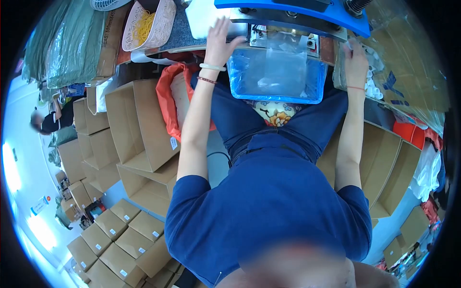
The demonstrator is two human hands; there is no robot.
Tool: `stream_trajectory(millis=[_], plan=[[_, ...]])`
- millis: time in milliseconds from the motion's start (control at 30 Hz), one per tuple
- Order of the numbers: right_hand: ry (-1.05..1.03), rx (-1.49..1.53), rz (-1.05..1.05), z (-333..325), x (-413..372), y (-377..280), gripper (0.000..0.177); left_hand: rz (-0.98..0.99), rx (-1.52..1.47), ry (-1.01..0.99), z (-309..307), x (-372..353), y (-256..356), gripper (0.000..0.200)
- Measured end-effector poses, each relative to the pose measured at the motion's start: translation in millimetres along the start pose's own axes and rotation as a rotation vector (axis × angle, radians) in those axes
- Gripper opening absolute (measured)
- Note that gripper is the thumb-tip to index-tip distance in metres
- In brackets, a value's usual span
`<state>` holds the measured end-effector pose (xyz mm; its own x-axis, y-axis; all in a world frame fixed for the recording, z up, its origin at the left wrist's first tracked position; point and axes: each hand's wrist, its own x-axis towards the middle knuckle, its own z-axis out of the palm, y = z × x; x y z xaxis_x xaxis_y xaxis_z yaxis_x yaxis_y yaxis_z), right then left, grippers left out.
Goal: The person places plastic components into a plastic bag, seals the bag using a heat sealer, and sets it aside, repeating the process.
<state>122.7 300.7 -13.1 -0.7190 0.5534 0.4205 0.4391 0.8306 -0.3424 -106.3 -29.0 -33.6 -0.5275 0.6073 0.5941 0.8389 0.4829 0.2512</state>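
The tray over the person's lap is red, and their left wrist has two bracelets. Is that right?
Not quite: the tray is blue, not red, as the head view shows. The left wrist does have two bracelets on it.

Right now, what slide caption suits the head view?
Left hand at white material, right hand beside blue machine, blue tray between them.

A surface [178, 37] with a mottled blue-grey top is running across the front. Toward its left, a pale openwork basket [164, 23] is standing, its near end reaching the front edge. A smooth white pile [199, 19] is lying to the right of it, and a blue-topped machine [288, 6] is standing next along. Lower left, the bluish floor [112, 190] is carrying cardboard cartons [130, 242].
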Motion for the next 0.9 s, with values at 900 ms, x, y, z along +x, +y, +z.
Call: stream_trajectory(millis=[900], plan=[[-0.560, 0.737, -0.271, -53, -18, -124, 0.031, -0.906, -1.539, -0.955, -47, -16, 100, 0.022]])
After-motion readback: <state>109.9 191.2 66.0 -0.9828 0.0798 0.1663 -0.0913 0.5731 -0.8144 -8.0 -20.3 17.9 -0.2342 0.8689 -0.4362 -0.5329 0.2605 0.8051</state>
